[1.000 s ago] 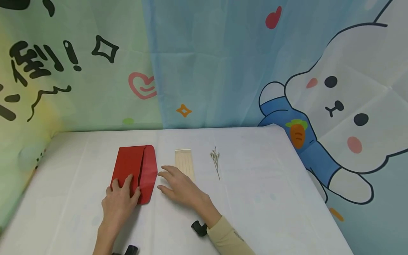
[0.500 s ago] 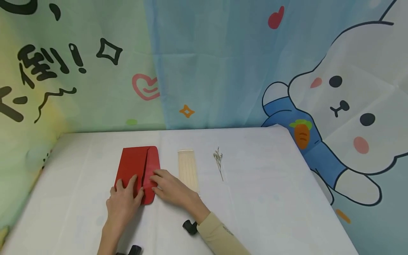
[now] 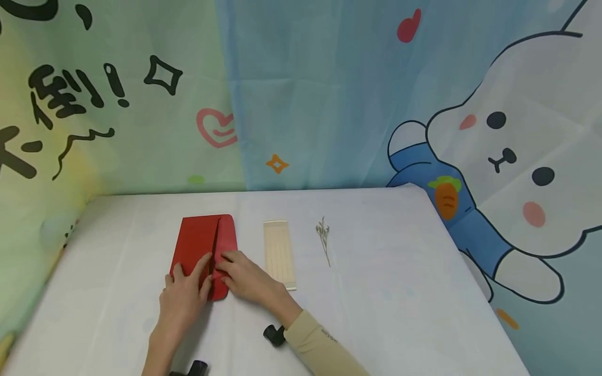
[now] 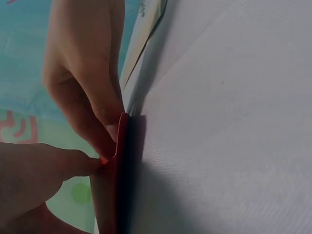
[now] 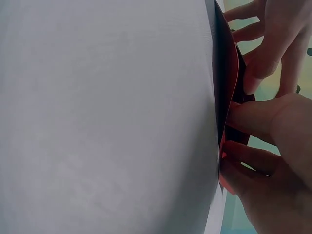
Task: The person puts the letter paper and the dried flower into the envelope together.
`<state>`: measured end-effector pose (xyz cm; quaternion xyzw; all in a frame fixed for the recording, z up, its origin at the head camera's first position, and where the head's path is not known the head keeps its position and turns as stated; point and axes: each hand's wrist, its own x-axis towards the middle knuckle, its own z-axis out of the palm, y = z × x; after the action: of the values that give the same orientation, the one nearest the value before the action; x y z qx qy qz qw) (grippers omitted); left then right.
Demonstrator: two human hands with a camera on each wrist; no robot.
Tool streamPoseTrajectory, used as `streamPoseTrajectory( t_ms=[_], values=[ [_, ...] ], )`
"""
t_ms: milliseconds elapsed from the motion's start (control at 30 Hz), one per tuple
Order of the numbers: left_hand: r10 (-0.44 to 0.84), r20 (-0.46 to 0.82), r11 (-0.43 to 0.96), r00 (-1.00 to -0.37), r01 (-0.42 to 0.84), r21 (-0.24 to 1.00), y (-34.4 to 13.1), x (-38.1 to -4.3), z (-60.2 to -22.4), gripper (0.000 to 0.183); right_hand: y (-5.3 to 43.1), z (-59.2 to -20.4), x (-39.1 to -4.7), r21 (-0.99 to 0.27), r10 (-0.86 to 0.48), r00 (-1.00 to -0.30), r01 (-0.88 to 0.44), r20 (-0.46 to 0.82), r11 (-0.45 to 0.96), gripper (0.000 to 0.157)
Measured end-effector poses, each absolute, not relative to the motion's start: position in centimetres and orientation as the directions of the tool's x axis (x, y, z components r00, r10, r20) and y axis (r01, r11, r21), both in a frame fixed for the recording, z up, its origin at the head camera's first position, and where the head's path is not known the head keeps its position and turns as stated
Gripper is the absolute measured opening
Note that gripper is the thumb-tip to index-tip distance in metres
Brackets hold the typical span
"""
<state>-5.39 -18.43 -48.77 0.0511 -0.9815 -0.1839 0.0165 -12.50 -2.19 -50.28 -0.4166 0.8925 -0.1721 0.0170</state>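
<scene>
L hand [image 3: 182, 296] rests on red env. [image 3: 195, 240], fingers unclenched. R hand [image 3: 249, 277] on its flap [image 3: 228, 235], can't tell if pinching.

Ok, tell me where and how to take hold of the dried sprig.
Probably best to pinch the dried sprig by its bare stem, coming from the right: that thin end points toward the camera, the branching heads point away, and the pale slatted piece lies on its left.
</scene>
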Motion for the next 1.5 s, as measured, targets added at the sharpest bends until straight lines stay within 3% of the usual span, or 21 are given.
streamPoseTrajectory(
  t_ms=[233,467,633,1000,1500],
  values=[
    [-0.058,0.009,0.936,-0.998,-0.051,0.349,-18.5,-5.7,-48.5,0.045,-2.2,-49.8,-12.7,-0.357,-0.712,-0.698,-0.686,0.077,0.634,0.028],
    [-0.062,-0.043,0.935,-0.997,-0.073,0.347,-18.6,-5.7,-48.3,0.037,-2.5,-49.5,-12.6,-0.382,-0.714,-0.699,-0.668,0.03,0.638,0.028],
    [-0.031,-0.079,0.929,-0.996,-0.057,0.365,-19.0,-5.5,-48.2,0.043,-2.6,-49.4,-12.3,-0.385,-0.713,-0.701,-0.659,0.002,0.646,0.029],
    [0.024,-0.218,0.86,-0.976,-0.091,0.501,-20.0,-5.7,-47.0,0.082,-2.7,-49.3,-12.5,-0.384,-0.711,-0.703,-0.654,-0.01,0.652,0.029],
    [0.006,-0.219,0.865,-0.976,-0.104,0.491,-20.0,-6.0,-47.3,0.079,-2.5,-49.7,-12.4,-0.37,-0.713,-0.7,-0.671,0.03,0.643,0.027]
  ],
)
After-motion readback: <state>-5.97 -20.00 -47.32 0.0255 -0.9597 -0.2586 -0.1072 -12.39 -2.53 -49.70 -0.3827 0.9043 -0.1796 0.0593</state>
